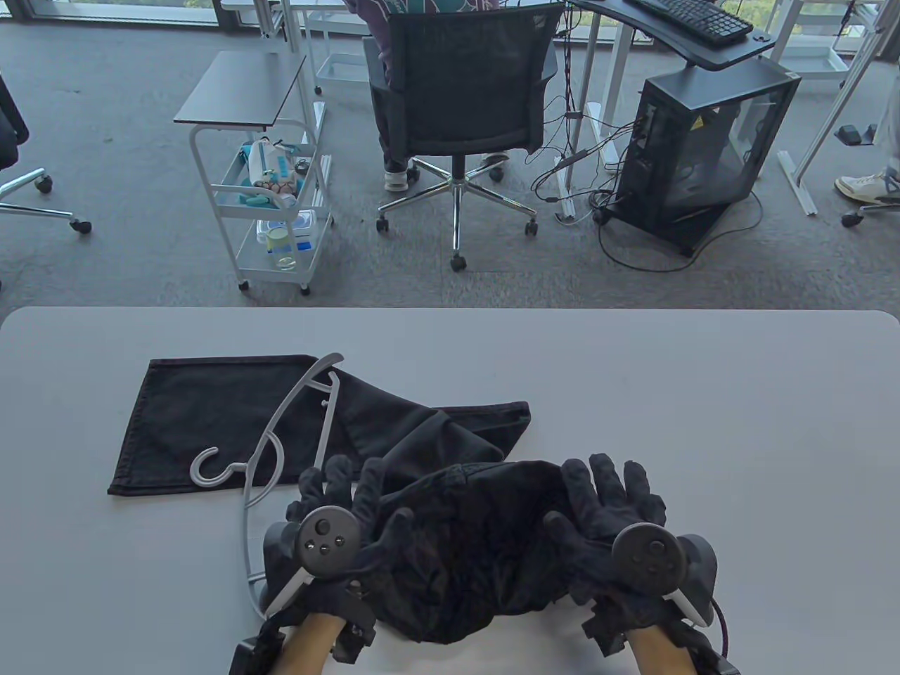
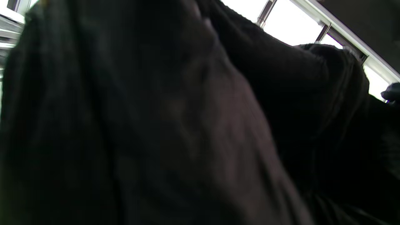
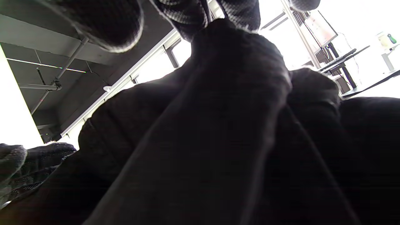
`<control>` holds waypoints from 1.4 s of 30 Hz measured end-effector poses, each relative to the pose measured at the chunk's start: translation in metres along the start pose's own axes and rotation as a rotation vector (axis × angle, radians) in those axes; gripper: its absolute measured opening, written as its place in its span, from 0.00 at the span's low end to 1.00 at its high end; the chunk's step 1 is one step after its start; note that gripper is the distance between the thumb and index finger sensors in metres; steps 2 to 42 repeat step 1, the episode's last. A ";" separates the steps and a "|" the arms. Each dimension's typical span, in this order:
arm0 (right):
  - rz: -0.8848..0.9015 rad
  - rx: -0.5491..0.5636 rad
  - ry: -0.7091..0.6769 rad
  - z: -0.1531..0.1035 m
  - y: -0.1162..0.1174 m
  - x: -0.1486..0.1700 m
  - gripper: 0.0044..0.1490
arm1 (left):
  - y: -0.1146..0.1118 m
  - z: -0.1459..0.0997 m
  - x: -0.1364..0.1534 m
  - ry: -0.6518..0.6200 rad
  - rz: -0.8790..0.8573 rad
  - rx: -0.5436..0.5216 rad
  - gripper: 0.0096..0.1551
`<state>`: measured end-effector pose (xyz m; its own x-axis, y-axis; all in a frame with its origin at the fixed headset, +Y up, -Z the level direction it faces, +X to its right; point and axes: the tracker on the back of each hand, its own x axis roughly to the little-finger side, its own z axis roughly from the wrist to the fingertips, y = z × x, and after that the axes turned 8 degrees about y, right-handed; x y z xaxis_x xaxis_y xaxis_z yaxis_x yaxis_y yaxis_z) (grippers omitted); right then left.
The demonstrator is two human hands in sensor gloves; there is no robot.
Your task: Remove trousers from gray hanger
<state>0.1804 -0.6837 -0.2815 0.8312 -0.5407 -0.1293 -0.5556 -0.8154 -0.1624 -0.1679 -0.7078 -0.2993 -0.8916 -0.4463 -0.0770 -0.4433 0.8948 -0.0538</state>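
Observation:
Black trousers (image 1: 225,415) lie on the white table (image 1: 633,394), legs spread flat to the left, the waist end bunched up near the front edge. The gray hanger (image 1: 271,439) lies over the trouser legs, its hook pointing left, one arm running down beside my left hand. My left hand (image 1: 344,503) grips the left side of the bunched waist. My right hand (image 1: 608,492) grips its right side, fingers over the cloth. Black fabric (image 2: 187,125) fills the left wrist view. In the right wrist view my fingers (image 3: 187,12) pinch a fold of fabric (image 3: 234,109).
Beyond the table's far edge stand a white trolley (image 1: 271,204), an office chair (image 1: 460,105) with a person in it, and a black computer case (image 1: 703,155) under a desk. The table's right half is bare.

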 end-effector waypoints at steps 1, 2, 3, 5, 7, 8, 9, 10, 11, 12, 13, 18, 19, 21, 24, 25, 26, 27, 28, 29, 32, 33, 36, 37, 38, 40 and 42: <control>0.005 0.004 0.012 0.000 0.001 0.001 0.50 | -0.001 0.001 0.000 -0.005 -0.007 0.001 0.49; 0.005 0.004 0.012 0.000 0.001 0.001 0.50 | -0.001 0.001 0.000 -0.005 -0.007 0.001 0.49; 0.005 0.004 0.012 0.000 0.001 0.001 0.50 | -0.001 0.001 0.000 -0.005 -0.007 0.001 0.49; 0.005 0.004 0.012 0.000 0.001 0.001 0.50 | -0.001 0.001 0.000 -0.005 -0.007 0.001 0.49; 0.005 0.004 0.012 0.000 0.001 0.001 0.50 | -0.001 0.001 0.000 -0.005 -0.007 0.001 0.49; 0.005 0.004 0.012 0.000 0.001 0.001 0.50 | -0.001 0.001 0.000 -0.005 -0.007 0.001 0.49; 0.005 0.004 0.012 0.000 0.001 0.001 0.50 | -0.001 0.001 0.000 -0.005 -0.007 0.001 0.49; 0.005 0.004 0.012 0.000 0.001 0.001 0.50 | -0.001 0.001 0.000 -0.005 -0.007 0.001 0.49; 0.005 0.004 0.012 0.000 0.001 0.001 0.50 | -0.001 0.001 0.000 -0.005 -0.007 0.001 0.49; 0.005 0.004 0.012 0.000 0.001 0.001 0.50 | -0.001 0.001 0.000 -0.005 -0.007 0.001 0.49; 0.005 0.004 0.012 0.000 0.001 0.001 0.50 | -0.001 0.001 0.000 -0.005 -0.007 0.001 0.49; 0.005 0.004 0.012 0.000 0.001 0.001 0.50 | -0.001 0.001 0.000 -0.005 -0.007 0.001 0.49; 0.005 0.004 0.012 0.000 0.001 0.001 0.50 | -0.001 0.001 0.000 -0.005 -0.007 0.001 0.49; 0.005 0.004 0.012 0.000 0.001 0.001 0.50 | -0.001 0.001 0.000 -0.005 -0.007 0.001 0.49; 0.005 0.004 0.012 0.000 0.001 0.001 0.50 | -0.001 0.001 0.000 -0.005 -0.007 0.001 0.49; 0.005 0.004 0.012 0.000 0.001 0.001 0.50 | -0.001 0.001 0.000 -0.005 -0.007 0.001 0.49; 0.005 0.004 0.012 0.000 0.001 0.001 0.50 | -0.001 0.001 0.000 -0.005 -0.007 0.001 0.49; 0.005 0.004 0.012 0.000 0.001 0.001 0.50 | -0.001 0.001 0.000 -0.005 -0.007 0.001 0.49; 0.005 0.004 0.012 0.000 0.001 0.001 0.50 | -0.001 0.001 0.000 -0.005 -0.007 0.001 0.49; 0.005 0.004 0.012 0.000 0.001 0.001 0.50 | -0.001 0.001 0.000 -0.005 -0.007 0.001 0.49; 0.005 0.004 0.012 0.000 0.001 0.001 0.50 | -0.001 0.001 0.000 -0.005 -0.007 0.001 0.49; 0.005 0.004 0.012 0.000 0.001 0.001 0.50 | -0.001 0.001 0.000 -0.005 -0.007 0.001 0.49; 0.005 0.004 0.012 0.000 0.001 0.001 0.50 | -0.001 0.001 0.000 -0.005 -0.007 0.001 0.49; 0.005 0.004 0.012 0.000 0.001 0.001 0.50 | -0.001 0.001 0.000 -0.005 -0.007 0.001 0.49; 0.005 0.004 0.012 0.000 0.001 0.001 0.50 | -0.001 0.001 0.000 -0.005 -0.007 0.001 0.49; 0.005 0.004 0.012 0.000 0.001 0.001 0.50 | -0.001 0.001 0.000 -0.005 -0.007 0.001 0.49; 0.005 0.004 0.012 0.000 0.001 0.001 0.50 | -0.001 0.001 0.000 -0.005 -0.007 0.001 0.49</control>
